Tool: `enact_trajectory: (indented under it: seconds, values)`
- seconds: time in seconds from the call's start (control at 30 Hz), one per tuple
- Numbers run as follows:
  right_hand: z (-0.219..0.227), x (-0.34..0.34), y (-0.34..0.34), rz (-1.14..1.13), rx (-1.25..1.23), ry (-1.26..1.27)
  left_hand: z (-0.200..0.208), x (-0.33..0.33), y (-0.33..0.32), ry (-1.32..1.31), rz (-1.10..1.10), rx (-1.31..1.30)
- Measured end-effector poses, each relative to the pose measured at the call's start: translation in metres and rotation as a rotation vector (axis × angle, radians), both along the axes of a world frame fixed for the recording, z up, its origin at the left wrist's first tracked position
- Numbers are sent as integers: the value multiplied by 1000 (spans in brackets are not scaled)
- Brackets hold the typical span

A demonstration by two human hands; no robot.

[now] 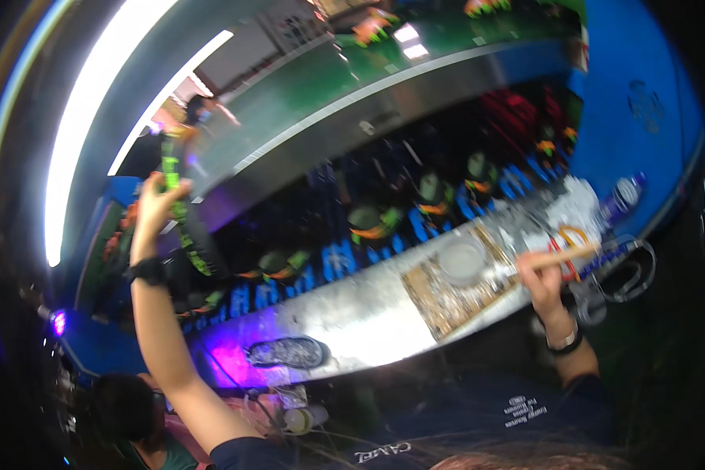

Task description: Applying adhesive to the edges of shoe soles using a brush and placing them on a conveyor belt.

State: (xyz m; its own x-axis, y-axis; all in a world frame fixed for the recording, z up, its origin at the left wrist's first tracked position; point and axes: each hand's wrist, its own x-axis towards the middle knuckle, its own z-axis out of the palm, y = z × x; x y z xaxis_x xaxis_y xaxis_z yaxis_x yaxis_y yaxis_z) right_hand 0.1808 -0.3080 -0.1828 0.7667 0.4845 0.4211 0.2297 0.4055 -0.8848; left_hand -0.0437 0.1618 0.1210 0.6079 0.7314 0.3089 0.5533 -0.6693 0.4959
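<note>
My left hand (158, 205) is raised at the left, its fingers closed on a long, narrow black piece with neon-green markings (191, 249). The piece runs above and below the hand; its exact kind is not clear. At the right, my right hand (542, 280) grips a pale wooden stick-like handle (568, 254), which points to the right. Near that hand, a round pale bowl (461, 261) sits on a stained cardboard sheet (429, 301). A dark grey shoe sole (286, 352) lies on the bench, lit purple on its left.
The pale bench (368, 325) curves across the middle. Behind it stands a row of dark shoes with orange and green trim (372, 225), below a green conveyor (290, 102). White rags (576, 207) and a purple bottle (625, 194) are at the right. A person (125, 411) is at lower left.
</note>
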Motion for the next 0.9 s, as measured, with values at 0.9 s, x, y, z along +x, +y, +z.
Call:
enact_trajectory:
  seconds: [0.9]
  values:
    - [-6,45,76,184,-574,22,-266,-21,-235,1294,907,3485]
